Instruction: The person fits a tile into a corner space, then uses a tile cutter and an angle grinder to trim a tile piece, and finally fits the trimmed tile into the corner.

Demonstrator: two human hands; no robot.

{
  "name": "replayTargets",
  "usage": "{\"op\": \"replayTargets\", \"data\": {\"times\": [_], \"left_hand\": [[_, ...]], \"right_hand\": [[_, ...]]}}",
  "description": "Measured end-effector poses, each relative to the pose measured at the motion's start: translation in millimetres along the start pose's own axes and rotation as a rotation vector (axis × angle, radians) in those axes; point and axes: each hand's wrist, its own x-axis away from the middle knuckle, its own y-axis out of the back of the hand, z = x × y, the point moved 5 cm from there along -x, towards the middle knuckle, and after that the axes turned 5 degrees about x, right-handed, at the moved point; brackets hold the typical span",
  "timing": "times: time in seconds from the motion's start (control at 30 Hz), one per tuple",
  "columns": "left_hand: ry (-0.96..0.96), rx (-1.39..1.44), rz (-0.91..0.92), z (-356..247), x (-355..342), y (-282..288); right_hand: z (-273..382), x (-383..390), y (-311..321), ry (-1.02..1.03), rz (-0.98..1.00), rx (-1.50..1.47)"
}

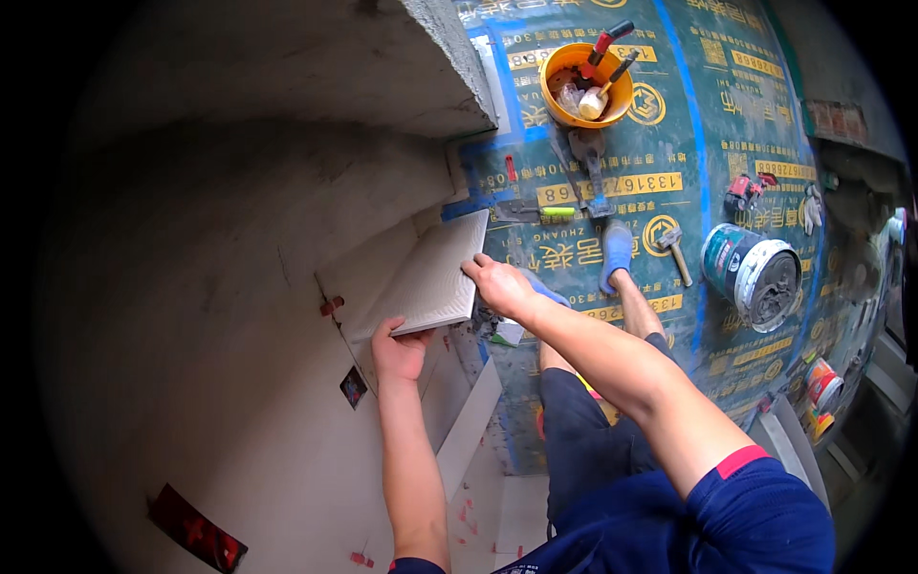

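Between my hands is a pale rectangular tile, tilted beside the wall, its visible face finely ridged. My left hand grips the lower left corner, thumb on the ridged face and fingers beneath. On the right edge, my right hand closes with its fingertips over the rim. Past the tile's far end a trowel with a green handle lies on the floor sheet. A grey lump of material sits just below my right hand, partly hidden by it.
A yellow bucket with tools stands ahead. Right of my feet are a mallet, a mortar bucket, a red tool and gloves. A concrete edge juts out above the tile. A green protective sheet covers the floor.
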Motion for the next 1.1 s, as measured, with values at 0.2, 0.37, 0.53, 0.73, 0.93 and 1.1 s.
{"op": "replayTargets", "data": {"times": [0.2, 0.37, 0.53, 0.73, 0.93, 1.1], "left_hand": [[0.029, -0.005, -0.002, -22, -48, -9], [0.047, -0.005, -0.014, -28, -74, -12], [0.092, 0.025, 0.046, -34, -96, -16], [0.080, -0.031, -0.012, -42, -106, -24], [0.110, -0.073, 0.081, -56, -119, -26], [0.119, -0.087, 0.093, -64, -129, -29]], "right_hand": [[-8, -38, -17, -0.030, -0.036, 0.019], [-15, -57, -27, -0.060, -0.057, 0.029], [-22, -75, -34, -0.066, -0.056, 0.048], [-23, -87, -40, -0.161, 0.021, -0.023], [-19, -100, -43, -0.172, 0.015, -0.039], [-18, -107, -46, -0.170, -0.046, -0.033]]}}
